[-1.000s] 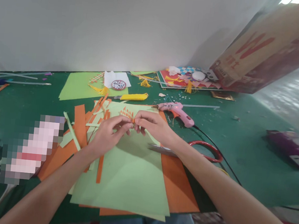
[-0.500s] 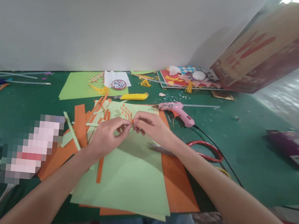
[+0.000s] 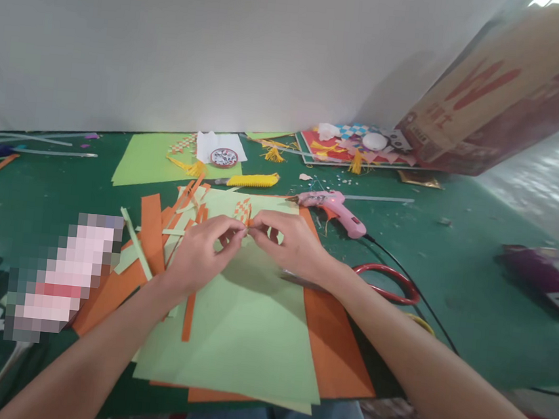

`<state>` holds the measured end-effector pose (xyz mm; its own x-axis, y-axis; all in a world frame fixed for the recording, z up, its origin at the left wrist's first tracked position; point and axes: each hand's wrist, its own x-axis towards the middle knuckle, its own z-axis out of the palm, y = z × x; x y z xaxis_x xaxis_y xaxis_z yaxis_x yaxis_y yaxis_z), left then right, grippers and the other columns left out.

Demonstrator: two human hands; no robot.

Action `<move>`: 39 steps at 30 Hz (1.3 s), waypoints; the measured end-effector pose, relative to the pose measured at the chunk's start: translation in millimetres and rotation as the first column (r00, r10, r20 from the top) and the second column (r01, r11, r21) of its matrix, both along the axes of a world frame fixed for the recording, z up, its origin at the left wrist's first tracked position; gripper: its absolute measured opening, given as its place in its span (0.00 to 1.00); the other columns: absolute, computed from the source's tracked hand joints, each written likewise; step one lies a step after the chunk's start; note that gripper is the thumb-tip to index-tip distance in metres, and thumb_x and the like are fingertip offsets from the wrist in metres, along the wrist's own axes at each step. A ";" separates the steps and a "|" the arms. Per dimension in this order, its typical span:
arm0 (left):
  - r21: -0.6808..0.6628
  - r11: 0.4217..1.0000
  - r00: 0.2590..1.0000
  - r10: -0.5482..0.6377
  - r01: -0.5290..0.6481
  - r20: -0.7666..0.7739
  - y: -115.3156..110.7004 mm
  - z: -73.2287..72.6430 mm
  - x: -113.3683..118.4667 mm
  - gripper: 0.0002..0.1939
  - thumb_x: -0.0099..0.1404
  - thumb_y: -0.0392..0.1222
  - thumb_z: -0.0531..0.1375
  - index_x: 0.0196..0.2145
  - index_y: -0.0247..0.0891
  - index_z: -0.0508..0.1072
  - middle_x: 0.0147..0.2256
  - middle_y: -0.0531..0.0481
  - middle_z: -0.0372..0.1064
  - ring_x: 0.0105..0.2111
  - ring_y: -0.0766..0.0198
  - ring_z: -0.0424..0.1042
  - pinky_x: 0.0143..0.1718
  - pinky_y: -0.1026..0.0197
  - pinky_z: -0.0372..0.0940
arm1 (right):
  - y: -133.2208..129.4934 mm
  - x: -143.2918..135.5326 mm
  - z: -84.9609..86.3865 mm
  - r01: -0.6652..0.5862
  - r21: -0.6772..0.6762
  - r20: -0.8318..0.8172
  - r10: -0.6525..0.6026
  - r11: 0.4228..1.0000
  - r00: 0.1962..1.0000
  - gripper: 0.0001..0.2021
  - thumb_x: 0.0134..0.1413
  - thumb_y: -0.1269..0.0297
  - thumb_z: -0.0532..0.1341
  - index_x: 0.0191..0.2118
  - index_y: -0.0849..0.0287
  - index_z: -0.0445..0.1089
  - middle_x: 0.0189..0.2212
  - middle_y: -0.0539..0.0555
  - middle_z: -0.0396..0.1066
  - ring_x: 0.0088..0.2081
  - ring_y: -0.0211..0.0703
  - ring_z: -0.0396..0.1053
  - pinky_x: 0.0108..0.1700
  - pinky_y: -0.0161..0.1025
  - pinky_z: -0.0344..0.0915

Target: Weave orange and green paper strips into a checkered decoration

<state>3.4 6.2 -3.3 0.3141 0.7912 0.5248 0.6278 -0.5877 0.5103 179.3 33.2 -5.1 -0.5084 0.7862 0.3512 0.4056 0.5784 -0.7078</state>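
Observation:
Between my fingertips I hold a small woven paper piece [image 3: 242,210] with an orange and pale checkered pattern. My left hand [image 3: 208,249] pinches its lower left edge, and my right hand [image 3: 287,235] pinches it from the right, the two hands almost touching. Part of the piece is hidden behind my fingers. Below lie pale green paper sheets [image 3: 237,337] over orange sheets [image 3: 339,353]. Left of my left hand are loose orange and pale green paper strips [image 3: 151,230]. Scissors with red handles [image 3: 391,285] lie partly under my right forearm.
A pink glue gun [image 3: 336,211] with its cord lies beyond my right hand. A yellow utility knife [image 3: 252,180] sits behind the sheets. Farther back are yellow tassels [image 3: 274,153], a round patterned disc [image 3: 224,158] and a large paper bag [image 3: 498,92]. A purple tool [image 3: 544,278] lies at the right.
The woven piece has turned between my fingers, so its checkered face shows more clearly. My right fingers have shifted slightly. Other things stay where they were.

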 end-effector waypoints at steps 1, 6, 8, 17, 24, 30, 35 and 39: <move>-0.008 1.000 1.000 0.002 -0.002 -0.001 0.0 -0.2 -0.2 0.04 0.63 0.35 0.55 0.31 0.39 0.68 0.26 0.54 0.72 0.24 0.69 0.70 0.28 0.67 0.65 | -0.1 0.0 0.3 -0.007 -0.001 -0.002 0.007 1.000 1.000 0.07 0.54 0.69 0.52 0.26 0.58 0.61 0.22 0.47 0.61 0.24 0.33 0.56 0.28 0.32 0.54; -0.033 0.999 1.000 0.006 -0.005 0.015 -0.2 0.2 0.2 0.04 0.62 0.34 0.55 0.30 0.39 0.67 0.25 0.55 0.70 0.24 0.70 0.70 0.28 0.67 0.66 | -0.8 -0.7 3.2 -0.032 -0.011 -0.023 0.031 0.999 0.999 0.07 0.53 0.70 0.52 0.25 0.58 0.60 0.22 0.47 0.60 0.25 0.33 0.57 0.27 0.32 0.53; -0.042 0.999 1.000 0.012 -0.011 0.026 -0.6 0.9 0.9 0.04 0.62 0.34 0.54 0.30 0.40 0.67 0.25 0.55 0.70 0.24 0.70 0.69 0.28 0.67 0.66 | -0.8 -0.8 4.1 -0.033 -0.015 -0.028 0.033 0.999 0.999 0.07 0.52 0.70 0.52 0.25 0.58 0.59 0.22 0.47 0.60 0.25 0.33 0.57 0.27 0.32 0.53; -0.040 0.999 1.000 0.006 -0.005 0.029 -1.0 2.1 1.4 0.05 0.61 0.33 0.54 0.29 0.39 0.66 0.24 0.55 0.70 0.24 0.70 0.69 0.27 0.68 0.65 | -0.3 -1.2 4.8 -0.031 -0.029 -0.032 0.030 0.999 0.999 0.07 0.51 0.70 0.52 0.24 0.58 0.59 0.22 0.47 0.60 0.25 0.34 0.57 0.27 0.32 0.53; 0.028 1.000 1.000 -0.013 0.013 0.005 -0.5 -0.7 0.2 0.02 0.61 0.35 0.55 0.32 0.40 0.67 0.29 0.52 0.72 0.25 0.69 0.70 0.28 0.66 0.66 | -2.3 -2.1 6.6 -0.016 -0.038 -0.035 0.014 0.999 0.999 0.07 0.51 0.70 0.51 0.24 0.58 0.59 0.22 0.48 0.61 0.25 0.34 0.57 0.27 0.32 0.53; 0.083 0.997 0.999 0.002 0.001 -0.036 -0.4 -2.3 0.4 0.04 0.62 0.34 0.54 0.30 0.40 0.66 0.25 0.54 0.69 0.24 0.69 0.68 0.26 0.66 0.65 | -3.6 -2.5 5.2 -0.020 -0.038 -0.022 0.019 0.999 1.000 0.06 0.49 0.70 0.51 0.24 0.58 0.59 0.22 0.48 0.61 0.25 0.34 0.56 0.28 0.33 0.54; 0.055 0.998 1.000 -0.024 0.025 -0.014 -0.6 1.7 2.3 0.05 0.61 0.33 0.53 0.29 0.40 0.65 0.24 0.55 0.68 0.24 0.70 0.68 0.26 0.67 0.64 | -3.8 -3.0 4.4 -0.020 -0.022 -0.032 0.019 1.000 0.999 0.06 0.48 0.70 0.52 0.23 0.58 0.59 0.21 0.48 0.61 0.24 0.34 0.55 0.28 0.33 0.53; 0.049 0.998 0.999 -0.034 0.034 0.007 -1.5 3.3 3.3 0.05 0.60 0.32 0.54 0.28 0.39 0.65 0.24 0.55 0.68 0.23 0.70 0.68 0.26 0.68 0.64 | -4.4 -3.8 5.1 -0.014 -0.015 -0.031 0.013 1.000 0.999 0.06 0.48 0.70 0.52 0.23 0.58 0.59 0.21 0.47 0.61 0.24 0.33 0.54 0.28 0.33 0.53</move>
